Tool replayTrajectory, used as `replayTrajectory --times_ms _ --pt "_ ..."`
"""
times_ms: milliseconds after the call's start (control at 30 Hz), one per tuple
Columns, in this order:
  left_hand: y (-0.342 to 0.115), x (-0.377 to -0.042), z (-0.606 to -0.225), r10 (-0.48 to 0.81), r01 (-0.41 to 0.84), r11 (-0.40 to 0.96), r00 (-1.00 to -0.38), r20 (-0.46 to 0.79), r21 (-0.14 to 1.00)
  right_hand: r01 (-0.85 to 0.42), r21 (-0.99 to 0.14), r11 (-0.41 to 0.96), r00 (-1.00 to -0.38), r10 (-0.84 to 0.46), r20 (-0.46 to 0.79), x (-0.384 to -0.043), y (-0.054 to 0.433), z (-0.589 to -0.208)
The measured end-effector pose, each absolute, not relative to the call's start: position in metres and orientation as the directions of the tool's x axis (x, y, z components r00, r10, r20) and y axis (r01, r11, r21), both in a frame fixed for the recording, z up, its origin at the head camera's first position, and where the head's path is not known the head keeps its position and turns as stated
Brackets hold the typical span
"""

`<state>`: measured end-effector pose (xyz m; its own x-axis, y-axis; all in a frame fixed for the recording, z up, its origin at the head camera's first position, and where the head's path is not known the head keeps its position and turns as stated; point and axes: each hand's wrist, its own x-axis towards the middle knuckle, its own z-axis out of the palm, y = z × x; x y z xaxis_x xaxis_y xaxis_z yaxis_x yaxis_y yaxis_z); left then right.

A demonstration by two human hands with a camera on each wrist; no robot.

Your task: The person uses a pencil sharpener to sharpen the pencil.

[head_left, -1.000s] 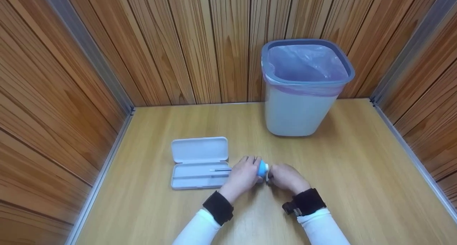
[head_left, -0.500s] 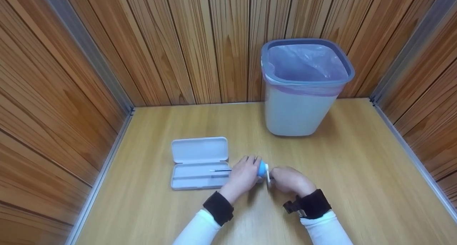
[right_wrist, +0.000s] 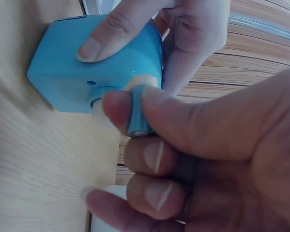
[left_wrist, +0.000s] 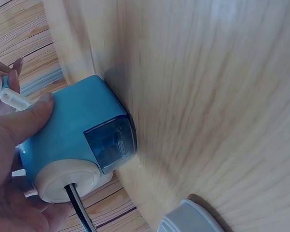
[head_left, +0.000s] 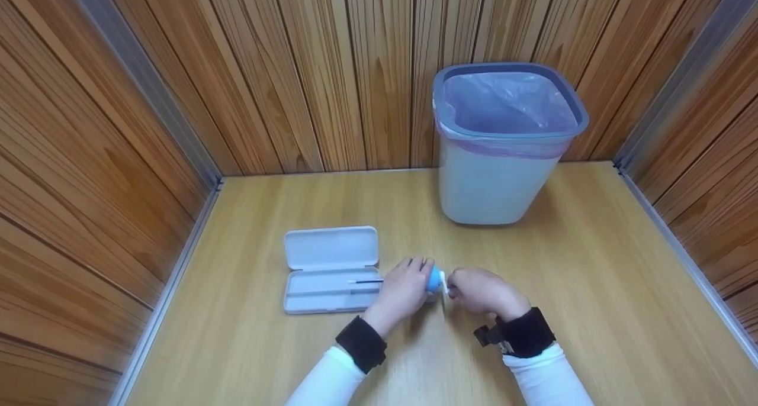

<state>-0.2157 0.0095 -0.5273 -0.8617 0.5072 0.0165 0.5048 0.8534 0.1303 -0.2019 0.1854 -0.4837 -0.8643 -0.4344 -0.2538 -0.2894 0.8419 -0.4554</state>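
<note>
The blue sharpener (left_wrist: 77, 121) sits between my two hands, seemingly resting on the bench (head_left: 249, 347), its pencil mouth turned left and its crank end turned right. The dark pencil (left_wrist: 79, 208) is seated in that mouth, its long axis running leftward from the sharpener. Its outer end reaches over the pencil case, with nothing of mine holding the shaft that I can see. The see-through drawer (left_wrist: 113, 145) is on the sharpener's same left face, below the mouth.

My left hand (head_left: 405, 287) comes over the sharpener from above, fingers clamped round its body. My right hand (head_left: 481, 290) is the one nearer the crank: just right of the sharpener, I have the teal knob (right_wrist: 139, 121) pinched between thumb and forefinger. The white crank arm (left_wrist: 15, 99) joins that knob to the sharpener's right end. I judge that turning depends on this line: the pencil pointing left, the knob off to the right, my left grip steadying between.

Left of the sharpener lies the pencil case (head_left: 331, 249), lid folded back. Well beyond the sharpener, toward the back and right, stands the lined bin (head_left: 497, 184).
</note>
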Motion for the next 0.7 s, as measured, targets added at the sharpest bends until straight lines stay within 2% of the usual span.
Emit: replayTrajectory --times_ms 333,700 --pt "0.008 -0.217 -0.527 0.502 0.491 0.850 -0.865 -0.009 0.190 -0.345 -0.496 0.797 -0.856 -0.484 -0.181 -0.208 0.193 -0.483" --pt "0.007 -0.218 -0.527 0.537 0.537 0.831 -0.843 0.045 0.146 -0.375 -0.485 0.790 -0.889 -0.454 -0.052 -0.220 0.195 -0.483"
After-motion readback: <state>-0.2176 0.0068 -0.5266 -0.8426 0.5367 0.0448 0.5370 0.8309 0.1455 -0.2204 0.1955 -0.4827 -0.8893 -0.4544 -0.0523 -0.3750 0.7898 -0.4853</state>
